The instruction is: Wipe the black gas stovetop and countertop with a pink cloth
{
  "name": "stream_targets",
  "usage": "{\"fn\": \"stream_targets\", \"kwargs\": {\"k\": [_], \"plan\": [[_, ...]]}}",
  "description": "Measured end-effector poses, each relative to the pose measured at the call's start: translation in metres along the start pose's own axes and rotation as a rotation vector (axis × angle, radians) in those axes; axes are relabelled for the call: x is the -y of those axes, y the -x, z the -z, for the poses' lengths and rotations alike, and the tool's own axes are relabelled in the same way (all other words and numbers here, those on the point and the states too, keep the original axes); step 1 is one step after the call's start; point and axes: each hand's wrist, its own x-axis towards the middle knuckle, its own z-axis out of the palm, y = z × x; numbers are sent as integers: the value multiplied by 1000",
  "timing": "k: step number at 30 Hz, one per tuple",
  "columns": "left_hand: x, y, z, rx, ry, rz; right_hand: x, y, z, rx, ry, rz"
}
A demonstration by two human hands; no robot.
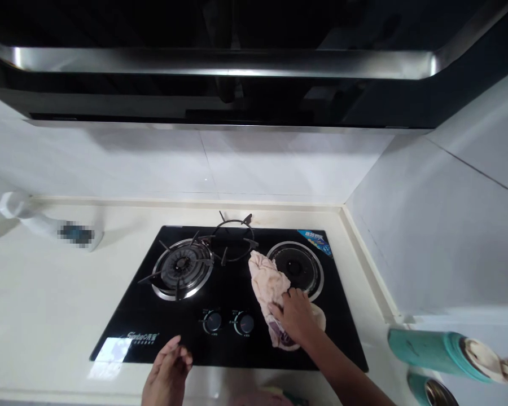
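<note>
My right hand [295, 313] presses a crumpled pinkish cloth [267, 282] flat onto the black glass gas hob [228, 299], just in front of the right burner [296, 268]. Its fingers lie spread over the cloth. My left hand [167, 372] hovers at the hob's front edge, left of the two control knobs [229, 322], fingers loosely curled with nothing in them. A loose pan support [232, 237] lies at the back between the burners. The left burner [181, 270] keeps its own pan support.
A white spray bottle [42, 224] lies on the cream counter at the far left. A teal cylindrical flask [432, 351] lies on its side at the right, with a round container [432, 392] below it. A range hood [237, 62] hangs overhead. Tiled walls close the back and right.
</note>
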Motion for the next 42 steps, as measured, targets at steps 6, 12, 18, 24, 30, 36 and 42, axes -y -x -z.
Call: {"fn": "stream_targets", "kwargs": {"k": [6,12,18,24,30,36,42], "plan": [[-1,0,-3,17,-4,10,33,-34,-4,16,-165,47],[-9,-5,10,-39,24,-19,53,-83,-12,-77,-313,83],[4,-16,42,-124,54,-27,41,-88,-10,-146,-206,103],[5,-11,29,-117,65,21,3,-85,-4,-159,-51,292],[-9,-9,9,-94,84,-21,-29,-126,7,-215,42,147],[-12,-2,15,-121,85,-9,-34,-151,24,-191,175,-108],[4,-7,30,-137,102,6,-17,-153,22,-152,241,14]]}}
